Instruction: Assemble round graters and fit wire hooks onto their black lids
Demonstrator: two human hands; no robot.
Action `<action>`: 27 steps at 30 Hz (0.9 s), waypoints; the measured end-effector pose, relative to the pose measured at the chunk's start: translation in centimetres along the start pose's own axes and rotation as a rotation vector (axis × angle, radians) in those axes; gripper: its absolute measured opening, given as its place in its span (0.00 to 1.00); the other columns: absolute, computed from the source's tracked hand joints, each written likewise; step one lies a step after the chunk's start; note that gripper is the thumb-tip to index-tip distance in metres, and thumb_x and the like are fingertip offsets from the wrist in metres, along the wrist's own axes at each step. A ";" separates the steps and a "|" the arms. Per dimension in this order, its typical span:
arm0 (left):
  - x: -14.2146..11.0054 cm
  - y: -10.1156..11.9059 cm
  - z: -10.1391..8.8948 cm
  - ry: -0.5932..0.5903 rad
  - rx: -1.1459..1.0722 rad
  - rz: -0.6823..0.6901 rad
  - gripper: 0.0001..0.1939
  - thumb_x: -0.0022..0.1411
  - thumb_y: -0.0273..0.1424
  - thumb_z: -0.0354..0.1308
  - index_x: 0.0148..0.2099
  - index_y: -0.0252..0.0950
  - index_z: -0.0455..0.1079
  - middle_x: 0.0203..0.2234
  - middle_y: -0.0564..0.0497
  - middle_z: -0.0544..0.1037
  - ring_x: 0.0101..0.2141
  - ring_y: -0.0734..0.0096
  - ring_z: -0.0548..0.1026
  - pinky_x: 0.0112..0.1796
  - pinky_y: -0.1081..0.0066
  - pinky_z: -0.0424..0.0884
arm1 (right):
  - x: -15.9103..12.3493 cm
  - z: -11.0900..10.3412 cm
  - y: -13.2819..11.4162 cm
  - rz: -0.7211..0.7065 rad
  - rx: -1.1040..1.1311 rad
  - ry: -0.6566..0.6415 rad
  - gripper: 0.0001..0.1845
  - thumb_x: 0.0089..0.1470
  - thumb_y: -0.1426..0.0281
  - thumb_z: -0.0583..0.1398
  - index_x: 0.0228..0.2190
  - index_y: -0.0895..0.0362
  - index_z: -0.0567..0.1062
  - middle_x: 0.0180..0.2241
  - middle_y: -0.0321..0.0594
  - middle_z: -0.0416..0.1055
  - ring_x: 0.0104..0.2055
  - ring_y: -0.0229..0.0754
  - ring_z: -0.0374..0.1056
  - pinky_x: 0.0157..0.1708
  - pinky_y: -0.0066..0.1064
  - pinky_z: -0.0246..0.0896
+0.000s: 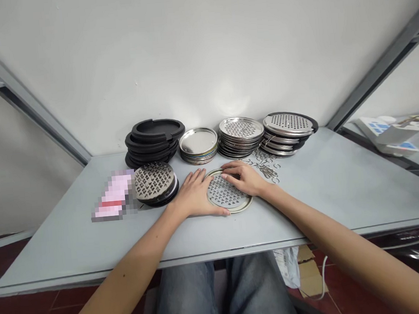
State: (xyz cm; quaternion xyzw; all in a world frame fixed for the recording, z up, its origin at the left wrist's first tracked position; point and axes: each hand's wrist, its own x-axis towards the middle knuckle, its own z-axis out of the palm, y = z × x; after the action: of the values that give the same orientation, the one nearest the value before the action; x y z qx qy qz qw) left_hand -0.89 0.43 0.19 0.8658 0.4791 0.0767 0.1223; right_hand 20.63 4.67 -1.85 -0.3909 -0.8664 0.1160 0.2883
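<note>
Head view: round perforated metal disc (pixel 225 193) lying flat on the grey table (pixel 309 202), frame centre, between both hands.

Disc is round, no long axis; both hands equally near. The left hand (pixel 194 193) open, palm down on its left side; the right hand (pixel 242 178) open, slightly curved, fingers on its upper rim, neither gripping. Loose metal rings (pixel 267 170) just upper right.

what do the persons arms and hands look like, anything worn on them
The left arm and right arm are bare, with no sleeves in view. The left grip and right grip wear no gloves, and no watch or bracelet shows. The only clothing in view is faded blue-grey jeans.
</note>
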 end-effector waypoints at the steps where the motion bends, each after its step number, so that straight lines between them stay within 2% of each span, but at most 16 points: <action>1: 0.0 0.0 0.0 0.000 -0.006 0.001 0.60 0.35 0.68 0.56 0.63 0.34 0.56 0.65 0.36 0.51 0.64 0.44 0.47 0.62 0.53 0.44 | 0.0 0.0 0.0 0.002 0.004 0.002 0.20 0.60 0.58 0.53 0.39 0.54 0.80 0.45 0.45 0.75 0.49 0.49 0.69 0.52 0.43 0.62; 5: 0.0 0.0 0.0 0.001 -0.024 0.003 0.58 0.35 0.67 0.57 0.63 0.36 0.56 0.65 0.39 0.51 0.64 0.44 0.47 0.62 0.52 0.43 | -0.1 0.1 0.1 0.018 0.015 0.009 0.20 0.60 0.57 0.53 0.39 0.53 0.81 0.46 0.44 0.75 0.49 0.49 0.69 0.52 0.43 0.62; 18: -0.2 0.0 -0.1 -0.001 -0.035 0.005 0.59 0.35 0.67 0.57 0.63 0.35 0.56 0.66 0.38 0.50 0.65 0.44 0.46 0.62 0.53 0.43 | 0.0 0.3 0.8 0.044 0.044 -0.004 0.20 0.60 0.58 0.53 0.34 0.53 0.82 0.46 0.44 0.75 0.49 0.50 0.69 0.52 0.44 0.61; 27: -0.2 -0.4 -0.2 -0.035 -0.040 -0.004 0.59 0.38 0.65 0.57 0.66 0.36 0.51 0.66 0.39 0.48 0.65 0.46 0.45 0.62 0.54 0.44 | -0.3 0.2 0.9 0.065 0.113 0.027 0.23 0.62 0.58 0.49 0.38 0.55 0.80 0.49 0.45 0.72 0.52 0.48 0.67 0.54 0.42 0.59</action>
State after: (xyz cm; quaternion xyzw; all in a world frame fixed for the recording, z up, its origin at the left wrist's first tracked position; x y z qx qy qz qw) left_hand -1.37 0.51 0.32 0.8634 0.4770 0.0709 0.1483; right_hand 21.19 5.04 -2.48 -0.4033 -0.8413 0.1689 0.3177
